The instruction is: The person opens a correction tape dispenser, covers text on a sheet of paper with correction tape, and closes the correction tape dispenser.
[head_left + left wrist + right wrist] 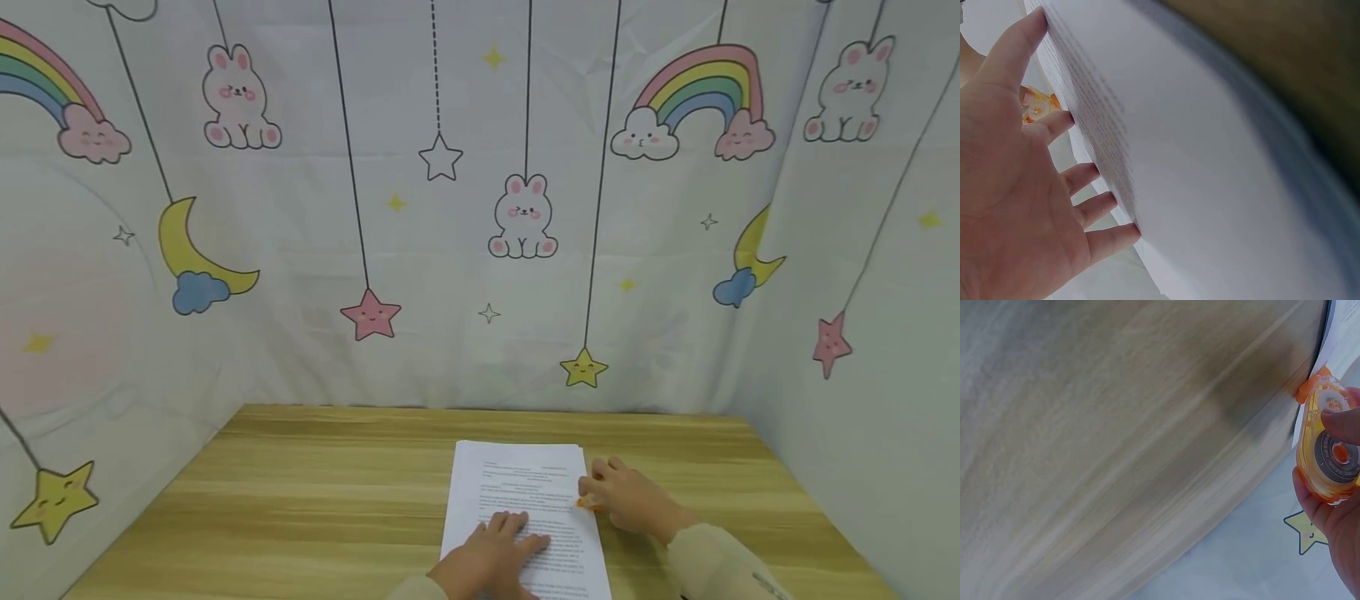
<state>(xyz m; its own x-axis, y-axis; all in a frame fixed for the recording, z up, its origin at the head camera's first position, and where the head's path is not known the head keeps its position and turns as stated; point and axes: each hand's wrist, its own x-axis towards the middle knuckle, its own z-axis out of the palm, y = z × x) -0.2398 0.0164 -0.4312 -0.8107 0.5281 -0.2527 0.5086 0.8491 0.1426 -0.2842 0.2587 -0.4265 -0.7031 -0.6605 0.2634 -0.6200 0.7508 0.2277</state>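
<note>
A stack of printed white paper [525, 483] lies on the wooden table. My left hand [491, 557] rests on its lower part; the left wrist view shows that hand [1029, 175] with spread fingertips touching the printed sheet [1166, 125]. At the right edge of the paper, my right hand [630, 500] holds a small orange object [588, 502]. Up close in the right wrist view, it is a clear orange and yellow tape dispenser [1332, 450], pinched between thumb and fingers of the right hand [1344, 519], its orange tip at the paper's edge.
The wood-patterned table [300, 500] extends on both sides of the paper. Behind it and along the sides hangs a white cloth [450, 358] printed with rabbits, stars, moons and rainbows.
</note>
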